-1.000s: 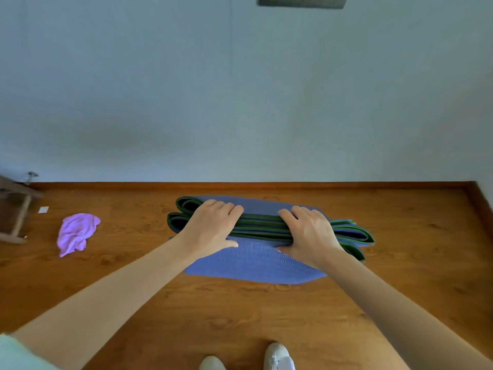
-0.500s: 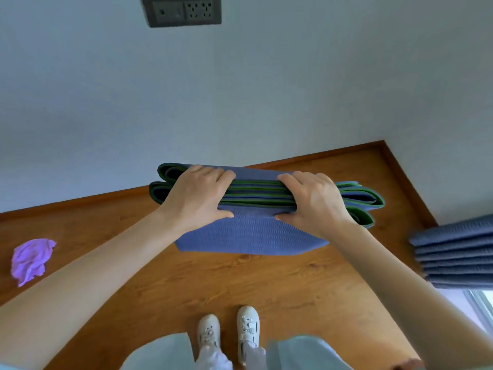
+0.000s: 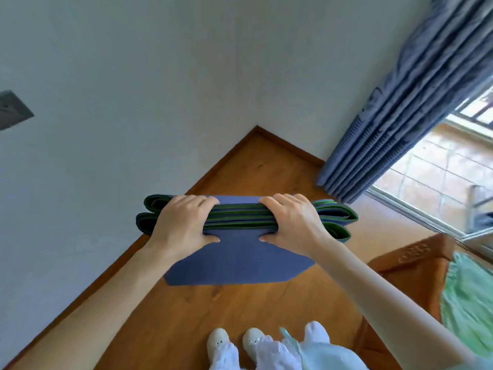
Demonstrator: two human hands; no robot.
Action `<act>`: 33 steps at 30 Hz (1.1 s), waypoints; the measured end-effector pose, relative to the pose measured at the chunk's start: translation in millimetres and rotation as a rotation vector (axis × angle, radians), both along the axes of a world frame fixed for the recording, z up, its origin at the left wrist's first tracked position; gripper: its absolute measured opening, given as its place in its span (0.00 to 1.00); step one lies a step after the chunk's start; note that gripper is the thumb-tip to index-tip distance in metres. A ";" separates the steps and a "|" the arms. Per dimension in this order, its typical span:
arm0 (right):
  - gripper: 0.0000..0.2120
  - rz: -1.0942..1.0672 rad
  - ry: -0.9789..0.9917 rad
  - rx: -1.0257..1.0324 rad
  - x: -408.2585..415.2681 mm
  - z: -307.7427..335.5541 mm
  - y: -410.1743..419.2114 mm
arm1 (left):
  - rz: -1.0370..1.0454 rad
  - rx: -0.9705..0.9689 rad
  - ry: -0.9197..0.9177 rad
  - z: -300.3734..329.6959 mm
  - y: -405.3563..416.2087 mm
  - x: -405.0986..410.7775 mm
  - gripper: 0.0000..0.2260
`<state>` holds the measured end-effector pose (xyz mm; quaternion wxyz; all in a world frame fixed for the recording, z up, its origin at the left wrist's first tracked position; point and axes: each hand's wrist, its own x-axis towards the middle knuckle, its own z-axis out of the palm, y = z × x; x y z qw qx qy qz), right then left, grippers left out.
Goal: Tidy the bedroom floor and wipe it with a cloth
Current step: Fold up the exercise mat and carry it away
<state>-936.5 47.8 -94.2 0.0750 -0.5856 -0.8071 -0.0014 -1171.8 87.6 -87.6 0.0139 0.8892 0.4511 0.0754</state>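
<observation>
So the folded mat (image 3: 240,252) was lying on the floor a second ago with the purple cloth off to the side — now it's up in the air, carried toward the corner (image 3: 256,129) by the curtain (image 3: 394,116). Left hand (image 3: 184,222) and right hand (image 3: 290,222) both grip its folded edge, fingers over the top, thumbs underneath. The cloth is out of view now. My guess: the mat gets stowed first, the wiping hasn't started yet.
</observation>
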 end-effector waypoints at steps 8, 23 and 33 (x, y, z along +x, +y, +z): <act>0.33 -0.342 -0.018 0.001 68.1 25.6 -42.6 | -0.368 0.057 -0.024 19.7 35.5 94.1 0.28; 0.33 -0.748 0.002 -0.135 282.7 19.1 -80.6 | -0.727 0.034 0.039 6.2 61.7 368.3 0.29; 0.30 -0.878 0.037 -0.136 435.2 30.5 -81.9 | -0.834 0.029 0.054 5.7 79.2 546.2 0.29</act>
